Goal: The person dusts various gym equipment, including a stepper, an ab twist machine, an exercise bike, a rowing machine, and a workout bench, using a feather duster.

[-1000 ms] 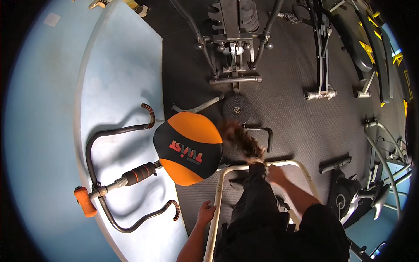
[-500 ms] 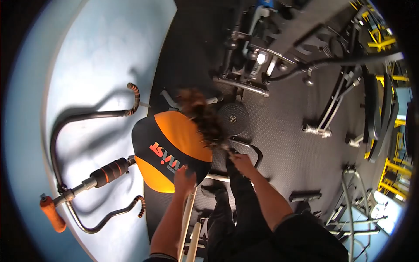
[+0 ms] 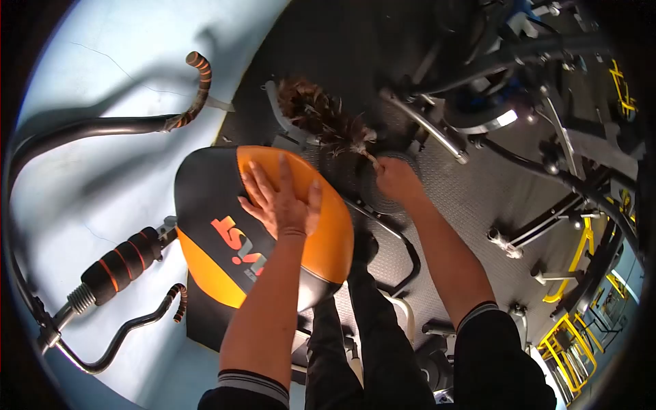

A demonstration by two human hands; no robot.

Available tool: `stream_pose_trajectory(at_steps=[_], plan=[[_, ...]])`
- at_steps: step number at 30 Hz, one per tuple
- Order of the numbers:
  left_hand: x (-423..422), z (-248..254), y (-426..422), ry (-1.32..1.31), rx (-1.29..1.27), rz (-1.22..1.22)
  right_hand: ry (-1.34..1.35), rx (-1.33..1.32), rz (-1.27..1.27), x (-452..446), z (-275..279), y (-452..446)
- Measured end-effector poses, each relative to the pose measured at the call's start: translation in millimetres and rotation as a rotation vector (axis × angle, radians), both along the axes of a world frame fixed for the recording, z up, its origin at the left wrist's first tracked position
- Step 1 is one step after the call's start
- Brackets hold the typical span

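An orange and black padded seat point(image 3: 328, 225) with printed letters fills the centre-left. Spread fingers of my left hand point(image 3: 279, 201) lie flat on its upper orange panel. To the right of the seat, my right hand point(image 3: 396, 179) is closed round the handle of a brown feather duster point(image 3: 321, 116). The duster's feathers point up and left, beyond the seat's far edge, above the dark floor. From the seat's left side runs a bar with a black foam roller point(image 3: 121, 266).
Curved handlebars point(image 3: 102, 128) with striped grips reach across the left, beside a pale blue wall point(image 3: 147, 41). A round textured disc point(image 3: 383, 195) lies on the floor behind my right hand. Metal gym frames point(image 3: 427, 126) stand at upper right, and a yellow rack point(image 3: 570, 348) at lower right.
My left hand has come up from beside the machine and now rests on the seat. My right hand has moved forward with the duster. The view has turned and come closer to the seat.
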State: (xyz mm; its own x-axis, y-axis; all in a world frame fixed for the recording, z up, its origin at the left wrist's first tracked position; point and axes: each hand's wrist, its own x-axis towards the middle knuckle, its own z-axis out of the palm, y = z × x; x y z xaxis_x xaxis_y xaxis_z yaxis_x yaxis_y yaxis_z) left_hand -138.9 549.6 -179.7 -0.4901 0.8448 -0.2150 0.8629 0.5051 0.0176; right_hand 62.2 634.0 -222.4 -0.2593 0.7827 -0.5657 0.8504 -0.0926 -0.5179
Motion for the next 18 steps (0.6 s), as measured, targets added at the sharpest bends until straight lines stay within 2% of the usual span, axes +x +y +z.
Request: stream_pose_trajectory(at_steps=[3, 5, 8, 10, 12, 16, 18], plan=[[0, 2, 1, 0.0, -0.025, -0.003, 0.075, -0.158, 0.001, -25, 25, 36], [-1, 3, 2, -0.004, -0.025, 0.002, -0.067, -0.119, 0.111, -32, 28, 53], [-2, 4, 3, -0.043, -0.051, 0.013, -0.06, -0.135, 0.043, -37, -20, 70], [-4, -1, 2, -0.066, -0.048, 0.006, -0.088, -0.071, -0.035, -56, -16, 62], [-4, -3, 1, -0.082, -0.035, 0.006, 0.048, -0.088, -0.274, -68, -23, 24], [-7, -3, 0, -0.069, -0.008, -0.035, 0.124, -0.086, -0.48, -41, -52, -111], [-6, -1, 0, -0.081, 0.013, -0.046, 0.042, 0.125, -0.57, -16, -60, -164]])
